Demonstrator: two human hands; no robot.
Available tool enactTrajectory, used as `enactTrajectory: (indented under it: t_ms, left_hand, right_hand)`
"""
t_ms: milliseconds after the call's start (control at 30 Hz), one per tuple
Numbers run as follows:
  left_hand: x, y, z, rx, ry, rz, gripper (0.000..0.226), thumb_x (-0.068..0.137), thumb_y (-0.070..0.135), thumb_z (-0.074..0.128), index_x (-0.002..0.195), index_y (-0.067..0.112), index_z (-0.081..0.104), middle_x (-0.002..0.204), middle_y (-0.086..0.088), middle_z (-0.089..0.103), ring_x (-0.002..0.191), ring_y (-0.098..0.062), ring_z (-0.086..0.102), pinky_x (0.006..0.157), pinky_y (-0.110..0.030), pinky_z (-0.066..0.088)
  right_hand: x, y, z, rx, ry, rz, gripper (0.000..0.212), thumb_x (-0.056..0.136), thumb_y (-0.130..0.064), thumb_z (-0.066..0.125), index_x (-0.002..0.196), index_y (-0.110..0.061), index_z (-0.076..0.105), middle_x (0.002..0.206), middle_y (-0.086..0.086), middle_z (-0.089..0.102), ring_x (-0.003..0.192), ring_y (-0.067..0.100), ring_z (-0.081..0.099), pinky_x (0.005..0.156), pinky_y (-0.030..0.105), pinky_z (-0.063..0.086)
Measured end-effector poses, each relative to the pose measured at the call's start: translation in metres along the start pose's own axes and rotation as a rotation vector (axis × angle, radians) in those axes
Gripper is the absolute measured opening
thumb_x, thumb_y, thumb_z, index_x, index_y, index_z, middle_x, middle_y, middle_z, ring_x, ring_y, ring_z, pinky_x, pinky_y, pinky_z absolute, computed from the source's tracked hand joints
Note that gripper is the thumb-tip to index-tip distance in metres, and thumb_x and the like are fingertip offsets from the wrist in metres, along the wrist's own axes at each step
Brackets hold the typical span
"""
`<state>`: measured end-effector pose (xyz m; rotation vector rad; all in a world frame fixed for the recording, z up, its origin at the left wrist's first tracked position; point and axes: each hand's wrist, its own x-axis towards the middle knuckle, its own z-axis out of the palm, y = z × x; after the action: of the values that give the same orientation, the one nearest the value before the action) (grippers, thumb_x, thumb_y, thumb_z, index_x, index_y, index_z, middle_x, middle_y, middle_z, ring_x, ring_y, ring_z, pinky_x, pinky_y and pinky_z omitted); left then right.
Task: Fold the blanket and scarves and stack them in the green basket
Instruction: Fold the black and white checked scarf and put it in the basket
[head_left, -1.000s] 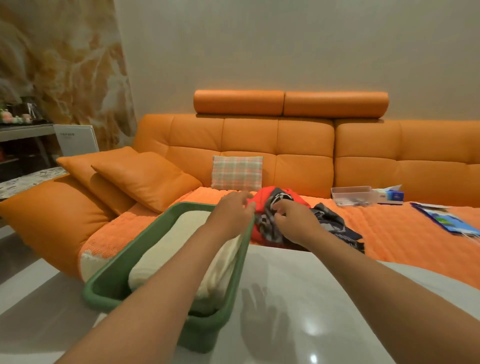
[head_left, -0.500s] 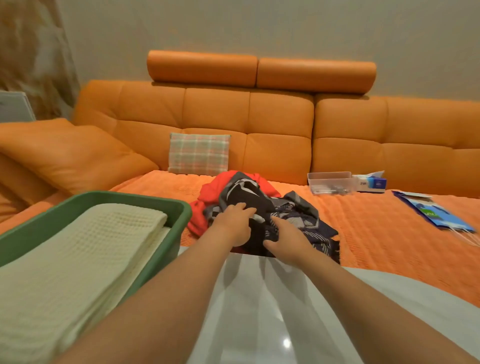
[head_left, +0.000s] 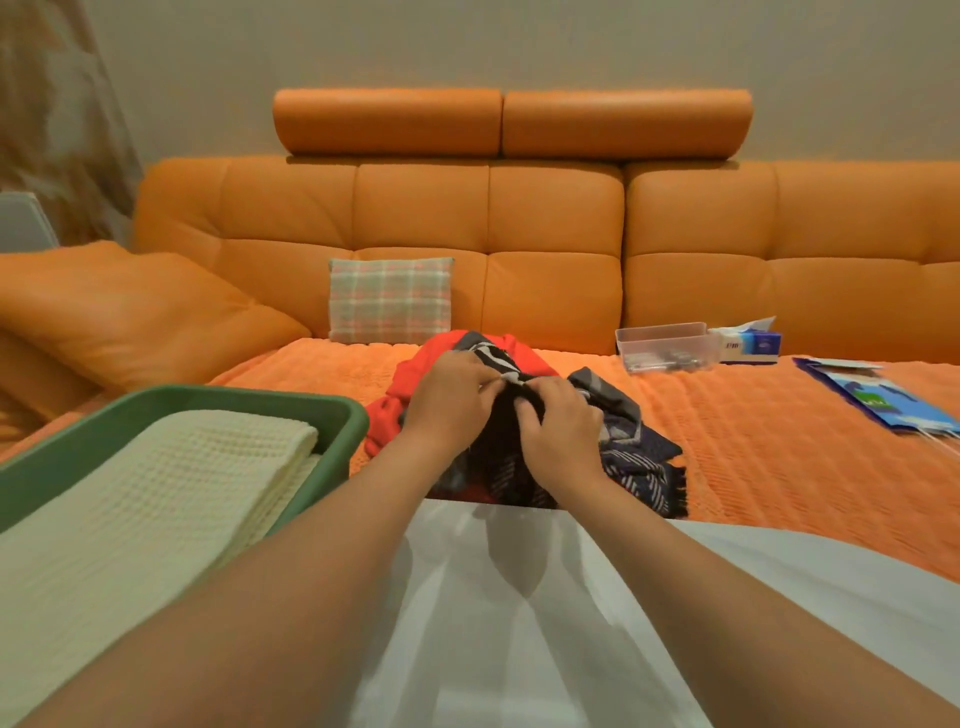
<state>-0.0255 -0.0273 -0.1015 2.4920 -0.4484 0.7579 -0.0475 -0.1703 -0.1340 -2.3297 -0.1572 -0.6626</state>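
Left hand (head_left: 452, 400) and right hand (head_left: 561, 431) each pinch the top of a dark patterned scarf (head_left: 644, 457) heaped over a red scarf (head_left: 410, 374) on the sofa seat (head_left: 753, 441), just right of the green basket (head_left: 234, 397) holding the folded cream blanket (head_left: 156, 499); lifting may drag the tangled red one along.

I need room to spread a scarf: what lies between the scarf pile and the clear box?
Head view: only bare cover between pile and box.

the green basket (head_left: 340, 428) runs off the left edge.
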Motion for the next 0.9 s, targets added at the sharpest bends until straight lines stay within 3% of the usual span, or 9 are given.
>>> enactTrajectory:
  t_ms: [100,167,267,400,633,700,800,833,900]
  left_hand:
    - [-0.003,0.028,-0.034,-0.187,0.063,-0.003,0.016,0.097,0.018,0.055,0.097,0.015,0.071,0.091,0.001,0.064,0.086,-0.013,0.056,0.07,-0.02,0.037]
    - [-0.012,0.05,-0.055,-0.249,0.027,-0.007,0.015,0.1,0.022,0.05,0.095,0.02,0.064,0.086,0.004,0.064,0.079,-0.009,0.057,0.064,-0.016,0.039]
    - [-0.035,0.077,-0.081,-0.271,-0.068,-0.064,0.016,0.102,0.028,0.046,0.089,0.026,0.056,0.081,0.005,0.06,0.076,-0.009,0.056,0.06,-0.024,0.039]
    - [-0.086,0.102,-0.097,-0.283,-0.32,-0.136,0.022,0.101,0.031,0.047,0.079,0.035,0.051,0.081,0.008,0.06,0.08,-0.014,0.057,0.065,-0.031,0.037]
    - [-0.188,0.128,-0.113,-0.2,-0.594,-0.172,0.021,0.098,0.034,0.053,0.077,0.033,0.054,0.078,0.01,0.057,0.08,-0.013,0.056,0.069,-0.029,0.04]
    - [-0.213,0.132,-0.121,-0.142,-0.706,-0.144,0.016,0.097,0.036,0.054,0.082,0.034,0.059,0.082,0.011,0.059,0.081,-0.009,0.056,0.074,-0.028,0.043]
    - [-0.248,0.138,-0.137,-0.063,-0.845,-0.106,0.013,0.094,0.037,0.057,0.089,0.031,0.068,0.077,0.014,0.059,0.078,-0.006,0.056,0.073,-0.025,0.044]
    - [-0.258,0.139,-0.141,-0.047,-0.873,-0.114,0.014,0.093,0.038,0.058,0.089,0.031,0.069,0.076,0.015,0.06,0.077,-0.007,0.057,0.07,-0.023,0.043]
    - [-0.27,0.141,-0.149,-0.039,-0.929,-0.156,0.015,0.09,0.041,0.06,0.083,0.033,0.07,0.077,0.015,0.063,0.077,-0.007,0.059,0.068,-0.02,0.044]
  right_hand:
    - [-0.003,-0.029,-0.034,0.333,-0.061,0.013,0.015,0.104,-0.03,0.042,0.112,-0.022,0.052,0.098,-0.003,0.06,0.092,0.019,0.059,0.085,0.052,0.051]
    - [-0.013,-0.047,-0.06,0.406,-0.069,0.009,0.012,0.106,-0.026,0.04,0.113,-0.021,0.049,0.093,-0.006,0.058,0.087,0.015,0.059,0.082,0.051,0.054]
    - [-0.038,-0.059,-0.095,0.461,-0.151,0.05,0.014,0.105,-0.024,0.042,0.114,-0.022,0.052,0.097,-0.003,0.061,0.094,0.015,0.061,0.086,0.051,0.055]
    - [-0.086,-0.054,-0.127,0.345,-0.331,0.104,0.018,0.101,-0.021,0.046,0.115,-0.022,0.058,0.105,-0.001,0.063,0.101,0.016,0.061,0.094,0.049,0.051]
    - [-0.19,-0.055,-0.157,0.131,-0.534,0.168,0.017,0.093,-0.018,0.055,0.108,-0.021,0.063,0.099,-0.002,0.064,0.095,0.015,0.061,0.089,0.039,0.051]
    - [-0.217,-0.057,-0.163,0.11,-0.66,0.222,0.015,0.088,-0.019,0.059,0.102,-0.02,0.066,0.097,0.003,0.066,0.088,0.019,0.063,0.08,0.038,0.054]
    - [-0.25,-0.062,-0.176,0.158,-0.898,0.316,0.011,0.09,-0.021,0.059,0.088,-0.018,0.07,0.081,0.009,0.064,0.063,0.016,0.058,0.059,0.029,0.05]
    - [-0.257,-0.062,-0.179,0.185,-0.902,0.325,0.016,0.091,-0.021,0.058,0.084,-0.017,0.071,0.078,0.01,0.066,0.061,0.015,0.057,0.06,0.028,0.049]
    - [-0.266,-0.058,-0.178,0.176,-0.737,0.293,0.02,0.089,-0.019,0.055,0.084,-0.02,0.073,0.081,0.001,0.07,0.071,0.012,0.062,0.07,0.028,0.052]
